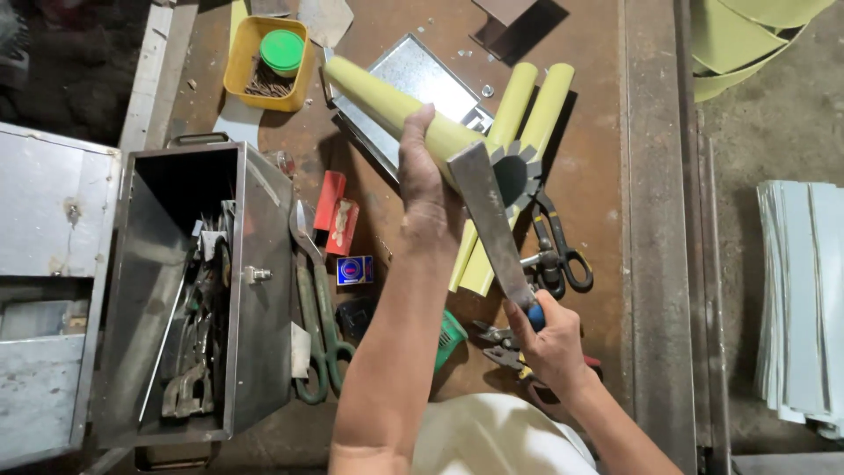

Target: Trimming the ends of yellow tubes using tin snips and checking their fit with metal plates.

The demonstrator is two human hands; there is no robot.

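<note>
Gripping yellow cone (pixel 387 101) in closed left hand (pixel 428 189), flat steel blade (pixel 488 220) clamped in right hand (pixel 549 339), above bench (pixel 607 132).

The tube (pixel 400 110) looks like smooth matt yellow sheet, the flat blade (pixel 485 220) is dull grey metal with a blue plastic grip, the toolbox (pixel 255 290) is scuffed steel (a bit shiny), and the table (pixel 607 158) is rough rusty metal

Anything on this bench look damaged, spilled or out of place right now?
Nothing spilled. The yellow tube in the left hand has its near end cut into splayed tabs, where the flat blade held by the right hand rests. The toolbox stands open.
</note>
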